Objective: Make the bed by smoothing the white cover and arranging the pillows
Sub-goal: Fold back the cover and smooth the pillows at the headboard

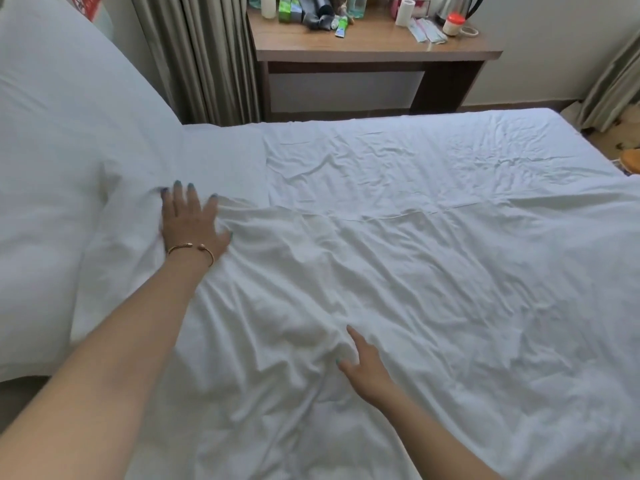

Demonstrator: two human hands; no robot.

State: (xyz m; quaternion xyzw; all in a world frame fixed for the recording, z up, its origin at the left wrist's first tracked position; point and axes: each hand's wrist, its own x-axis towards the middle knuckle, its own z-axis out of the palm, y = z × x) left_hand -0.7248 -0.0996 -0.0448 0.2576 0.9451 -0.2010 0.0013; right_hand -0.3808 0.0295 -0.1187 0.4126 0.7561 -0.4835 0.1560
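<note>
A wrinkled white cover (pixel 433 306) spreads over the near part of the bed, its far edge running across the middle. Beyond it lies the white bottom sheet (pixel 415 161). A large white pillow (pixel 52 150) leans at the left, with a flatter pillow (pixel 214 157) beside it. My left hand (pixel 190 223), with a gold bracelet, presses flat with spread fingers where the cover's top corner meets the pillow. My right hand (pixel 363 365) rests on the cover near the middle front, fingers straight and sunk into folds.
A wooden desk (pixel 374 46) stands behind the bed, crowded with bottles, tubes, a paper roll and a kettle. Beige curtains (pixel 204 57) hang at back left and at the far right edge. Floor clutter (pixel 628 150) shows past the bed's right side.
</note>
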